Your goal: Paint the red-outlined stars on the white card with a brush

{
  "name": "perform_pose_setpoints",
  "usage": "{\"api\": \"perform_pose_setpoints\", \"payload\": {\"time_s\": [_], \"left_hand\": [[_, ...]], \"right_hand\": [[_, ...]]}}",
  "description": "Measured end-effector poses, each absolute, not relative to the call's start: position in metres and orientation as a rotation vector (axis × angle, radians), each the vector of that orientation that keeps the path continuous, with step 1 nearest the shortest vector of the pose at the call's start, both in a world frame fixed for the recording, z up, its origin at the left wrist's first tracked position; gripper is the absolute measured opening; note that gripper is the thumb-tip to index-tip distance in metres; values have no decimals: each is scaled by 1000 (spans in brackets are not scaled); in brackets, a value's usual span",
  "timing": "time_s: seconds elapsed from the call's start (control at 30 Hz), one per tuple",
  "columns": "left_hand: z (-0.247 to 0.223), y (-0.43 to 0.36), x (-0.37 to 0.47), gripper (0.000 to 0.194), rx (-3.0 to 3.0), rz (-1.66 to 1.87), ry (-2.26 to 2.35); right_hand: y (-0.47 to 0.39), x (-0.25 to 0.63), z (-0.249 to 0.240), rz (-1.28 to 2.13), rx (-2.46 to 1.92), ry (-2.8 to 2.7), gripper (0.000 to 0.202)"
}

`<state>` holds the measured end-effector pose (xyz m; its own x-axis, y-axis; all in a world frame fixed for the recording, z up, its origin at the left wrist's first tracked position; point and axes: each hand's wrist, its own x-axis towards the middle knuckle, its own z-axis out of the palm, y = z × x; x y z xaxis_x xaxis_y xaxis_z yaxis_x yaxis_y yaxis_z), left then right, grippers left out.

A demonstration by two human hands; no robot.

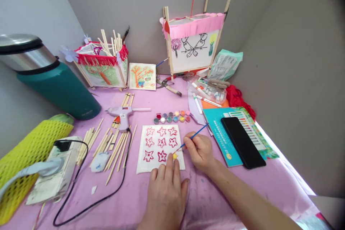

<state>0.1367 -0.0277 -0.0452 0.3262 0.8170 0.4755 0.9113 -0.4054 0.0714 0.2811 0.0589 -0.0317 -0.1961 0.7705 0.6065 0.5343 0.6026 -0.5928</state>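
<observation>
My right hand point(198, 151) is closed around a thin blue paintbrush point(194, 135), its tip by a small yellow star point(175, 155). My left hand point(167, 190) lies flat with fingers stretched out, the fingertips pressing on the star's edge and the lower right of a white square panel point(140, 167). Several red star outlines point(161, 142) stand in rows on this panel. Behind it are two rows of small paint pots point(169, 119) in various colours.
At left are a glue gun point(123, 115) with a black cord, wooden sticks point(118, 154), a power strip point(51, 176) and a teal bottle point(59, 86). A phone point(242, 143) lies on a blue book point(218, 133) at right. Paper lanterns point(194, 55) stand behind.
</observation>
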Motion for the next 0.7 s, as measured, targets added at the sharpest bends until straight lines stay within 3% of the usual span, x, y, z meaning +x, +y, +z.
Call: {"api": "perform_pose_setpoints", "payload": {"time_s": [0.7], "left_hand": [[-45, -28, 137, 36, -2385, -656, -1584]], "right_hand": [[57, 278, -28, 305, -998, -1881, 25]]}}
